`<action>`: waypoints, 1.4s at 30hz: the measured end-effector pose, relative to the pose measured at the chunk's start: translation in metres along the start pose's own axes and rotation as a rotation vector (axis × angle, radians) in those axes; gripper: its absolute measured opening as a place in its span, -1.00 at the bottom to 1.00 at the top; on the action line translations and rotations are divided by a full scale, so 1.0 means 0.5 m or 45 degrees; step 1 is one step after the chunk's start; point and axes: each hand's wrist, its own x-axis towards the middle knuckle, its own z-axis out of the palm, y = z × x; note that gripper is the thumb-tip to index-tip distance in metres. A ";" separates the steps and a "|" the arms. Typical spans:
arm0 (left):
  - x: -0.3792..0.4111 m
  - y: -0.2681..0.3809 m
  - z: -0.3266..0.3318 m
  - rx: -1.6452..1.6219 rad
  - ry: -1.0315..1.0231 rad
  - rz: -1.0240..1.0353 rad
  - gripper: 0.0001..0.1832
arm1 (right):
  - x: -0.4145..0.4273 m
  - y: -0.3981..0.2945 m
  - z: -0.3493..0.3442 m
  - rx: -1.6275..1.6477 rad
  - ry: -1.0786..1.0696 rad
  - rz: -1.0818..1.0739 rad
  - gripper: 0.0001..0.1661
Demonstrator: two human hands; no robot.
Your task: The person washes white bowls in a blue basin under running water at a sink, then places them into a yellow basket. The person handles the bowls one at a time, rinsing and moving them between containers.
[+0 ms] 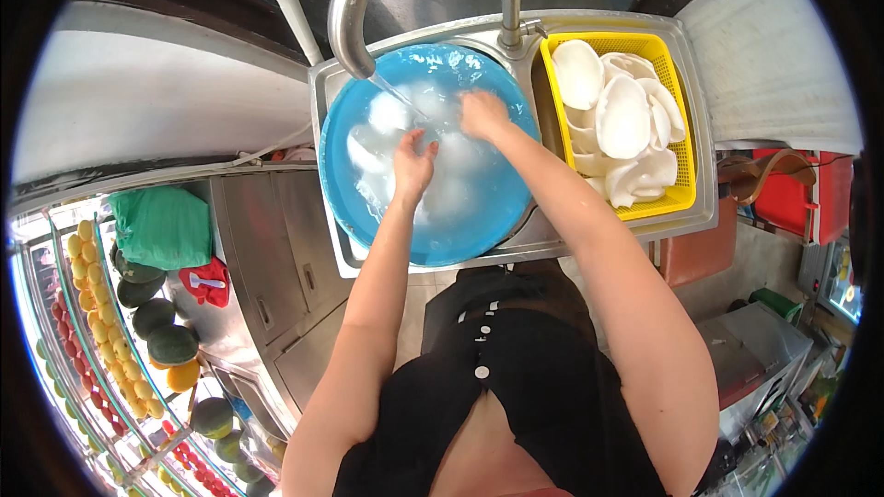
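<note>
A round blue plastic basin (494,221) full of cloudy water sits over the left side of a steel sink (703,210). Several white, cupped pieces that look like coconut flesh (389,114) lie in the water. My left hand (413,167) is at the water in the middle of the basin, fingers apart, with nothing seen in it. Farther right, my right hand (483,114) dips in with its fingers bent; water and blur hide whether it holds a piece. More white pieces (623,117) are heaped in a yellow plastic basket (684,183) to the right.
Water runs from a curved steel faucet (349,21) into the basin. A white-handled tool (290,3) leans behind the sink's left corner. At the left are a green plastic bag (162,228), a red cloth (206,283), watermelons (173,344) and fruit shelves (103,304).
</note>
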 end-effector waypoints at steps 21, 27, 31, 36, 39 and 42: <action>0.026 0.075 -0.017 -0.572 -0.127 -0.021 -0.53 | -0.043 -0.106 -0.192 0.698 0.372 -0.591 -0.83; 0.041 0.072 -0.025 -0.751 -0.115 0.030 -0.73 | -0.017 -0.117 -0.149 1.212 0.371 -0.281 -0.77; 0.032 0.092 -0.033 -0.864 -0.129 -0.045 -0.73 | -0.006 -0.115 -0.047 1.168 0.491 -0.291 -0.65; -0.014 0.096 -0.039 -0.594 -0.124 -0.045 -0.74 | -0.027 -0.135 -0.097 0.886 0.262 -0.145 -0.70; -0.031 0.107 -0.050 -0.587 -0.194 -0.158 -0.73 | -0.005 -0.139 -0.096 0.857 0.176 -0.090 -0.64; -0.015 0.083 -0.052 -0.647 -0.075 -0.081 -0.74 | -0.007 -0.144 -0.057 1.221 0.294 -0.342 -0.66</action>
